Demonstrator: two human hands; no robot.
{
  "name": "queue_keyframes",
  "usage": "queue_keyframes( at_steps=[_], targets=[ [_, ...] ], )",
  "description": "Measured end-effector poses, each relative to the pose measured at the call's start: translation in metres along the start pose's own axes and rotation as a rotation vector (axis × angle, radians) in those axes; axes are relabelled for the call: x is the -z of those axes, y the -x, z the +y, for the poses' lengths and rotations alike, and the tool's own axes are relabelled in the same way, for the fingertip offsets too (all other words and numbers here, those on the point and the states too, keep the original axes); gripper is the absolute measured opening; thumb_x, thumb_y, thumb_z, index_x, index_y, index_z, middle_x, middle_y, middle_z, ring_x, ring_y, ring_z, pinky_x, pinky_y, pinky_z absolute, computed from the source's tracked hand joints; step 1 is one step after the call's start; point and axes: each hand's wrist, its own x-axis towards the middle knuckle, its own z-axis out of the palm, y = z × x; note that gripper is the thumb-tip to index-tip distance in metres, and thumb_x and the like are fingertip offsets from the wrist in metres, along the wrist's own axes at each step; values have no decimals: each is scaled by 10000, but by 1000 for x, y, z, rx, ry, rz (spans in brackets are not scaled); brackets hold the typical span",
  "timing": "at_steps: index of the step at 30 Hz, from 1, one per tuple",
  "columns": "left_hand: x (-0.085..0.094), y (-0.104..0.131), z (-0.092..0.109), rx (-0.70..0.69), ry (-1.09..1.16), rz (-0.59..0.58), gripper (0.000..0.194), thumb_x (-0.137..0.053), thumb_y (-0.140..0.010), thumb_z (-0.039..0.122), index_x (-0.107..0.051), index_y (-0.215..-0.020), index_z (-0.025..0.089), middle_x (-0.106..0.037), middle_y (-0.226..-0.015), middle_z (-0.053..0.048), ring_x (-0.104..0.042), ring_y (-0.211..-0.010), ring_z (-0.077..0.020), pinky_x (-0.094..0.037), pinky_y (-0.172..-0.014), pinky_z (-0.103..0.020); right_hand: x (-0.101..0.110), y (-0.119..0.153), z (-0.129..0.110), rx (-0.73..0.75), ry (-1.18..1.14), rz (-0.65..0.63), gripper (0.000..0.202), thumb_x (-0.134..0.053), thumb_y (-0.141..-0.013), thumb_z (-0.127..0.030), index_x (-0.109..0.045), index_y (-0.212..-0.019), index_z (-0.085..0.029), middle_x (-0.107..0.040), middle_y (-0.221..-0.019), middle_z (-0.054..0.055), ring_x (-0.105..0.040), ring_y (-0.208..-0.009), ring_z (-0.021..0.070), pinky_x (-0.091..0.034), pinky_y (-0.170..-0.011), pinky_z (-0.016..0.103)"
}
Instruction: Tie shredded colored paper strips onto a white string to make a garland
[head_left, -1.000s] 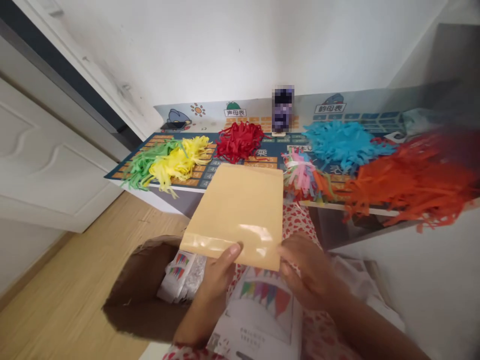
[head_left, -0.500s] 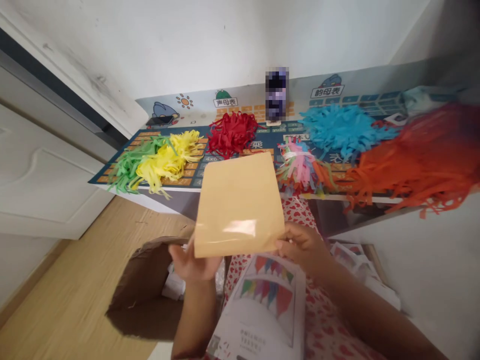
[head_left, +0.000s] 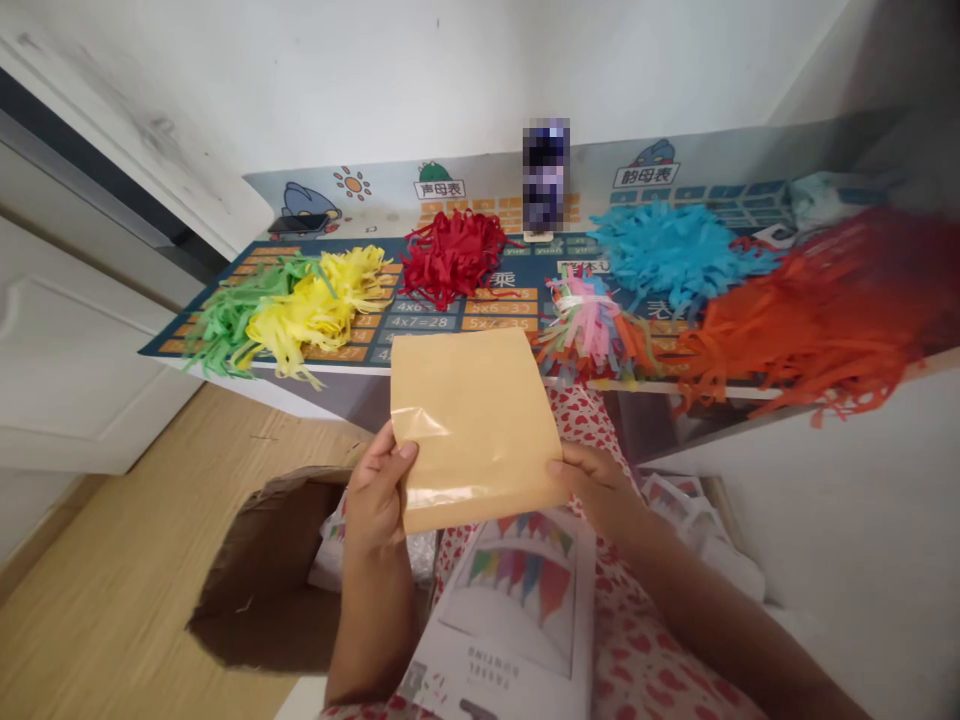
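Observation:
A glossy tan envelope-like sheet (head_left: pixel 472 420) is held up in front of the table's edge. My left hand (head_left: pixel 381 485) grips its left side, thumb on top. At its lower right corner my right hand (head_left: pixel 600 485) pinches it between thumb and fingers. Below it, a printed package (head_left: pixel 510 610) with pictures of coloured tassel bunting rests on my lap. The nearest tassel bundle on the table is the multicoloured one (head_left: pixel 592 325), tied with a white band.
On the table mat (head_left: pixel 420 322) lie green (head_left: pixel 240 310), yellow (head_left: pixel 319 320), red (head_left: pixel 454 255), blue (head_left: pixel 675 255) and orange (head_left: pixel 810 320) tassels. A cardboard box (head_left: pixel 262 580) stands at lower left, and printed packs (head_left: pixel 697 520) lie at lower right.
My left hand has gone from an open palm under the tan sheet to a grip on its left side. The sheet sits slightly lower, and the view has shifted a little.

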Motion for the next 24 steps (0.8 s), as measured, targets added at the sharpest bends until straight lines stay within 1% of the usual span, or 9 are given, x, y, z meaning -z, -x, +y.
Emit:
queue_keyframes(
  at_steps=[2,4,7,9,11,14,17,20,24],
  targets=[
    [1,0,-1,2,-4,-4,559,-811,-675,248,-664,-1213,213,-767,-1023,-58,-729,-743,-193,-596,-656,-258,0,1,0,-22,21,7,268,-539,-827,-367,-617,-668,-166,-529,-622,-18,-418,-567,113,-316,-520,224],
    [2,1,-2,1,-11,-11,557,-806,-686,247,-659,-1222,216,-763,-1040,-59,-731,-756,-198,-598,-665,-264,1,1,-1,-22,-9,4,252,-551,-813,-369,-622,-679,-169,-524,-618,-20,-415,-562,114,-318,-519,225],
    [3,1,-4,-2,-23,-26,529,-804,-697,266,-669,-1206,215,-764,-1031,-60,-734,-781,-211,-599,-689,-278,0,0,-2,-9,-108,-4,222,-575,-801,-381,-668,-774,-181,-590,-688,-7,-480,-606,134,-383,-565,239],
    [3,2,-5,-5,-33,-26,520,-807,-698,278,-674,-1197,217,-766,-1020,-61,-737,-808,-225,-600,-709,-291,-1,-1,-4,-17,-165,7,247,-577,-806,-404,-697,-856,-193,-632,-734,6,-526,-646,156,-429,-604,257],
    [3,3,-6,-7,-42,-21,530,-813,-690,283,-673,-1197,215,-765,-1022,-67,-736,-842,-242,-601,-725,-304,-3,-2,-5,-40,-186,37,286,-569,-815,-433,-713,-888,-197,-642,-725,15,-542,-652,170,-447,-602,264],
    [2,5,-7,-4,-46,-17,560,-818,-676,286,-665,-1209,206,-763,-1030,-76,-732,-873,-256,-600,-734,-313,-5,-3,-6,-70,-193,103,309,-571,-818,-461,-719,-855,-192,-633,-700,22,-539,-640,171,-448,-579,259],
    [2,7,-7,-6,-45,-11,564,-813,-674,287,-663,-1213,215,-765,-1028,-68,-731,-869,-252,-596,-731,-311,-6,-2,-7,-76,-178,127,295,-571,-828,-449,-706,-805,-187,-608,-669,12,-505,-592,151,-434,-560,251],
    [6,6,-8,-20,-34,-11,535,-814,-658,269,-687,-1176,222,-771,-995,-55,-732,-831,-239,-592,-713,-304,-5,0,-6,-72,-130,125,285,-546,-846,-422,-690,-776,-187,-570,-631,1,-470,-551,140,-402,-524,245],
    [13,2,-9,-30,-24,-5,483,-827,-630,278,-727,-1096,199,-778,-931,-49,-727,-764,-221,-581,-656,-278,-2,2,-5,-18,-24,100,318,-521,-860,-431,-664,-714,-188,-572,-635,14,-499,-586,159,-411,-540,254]
  ],
)
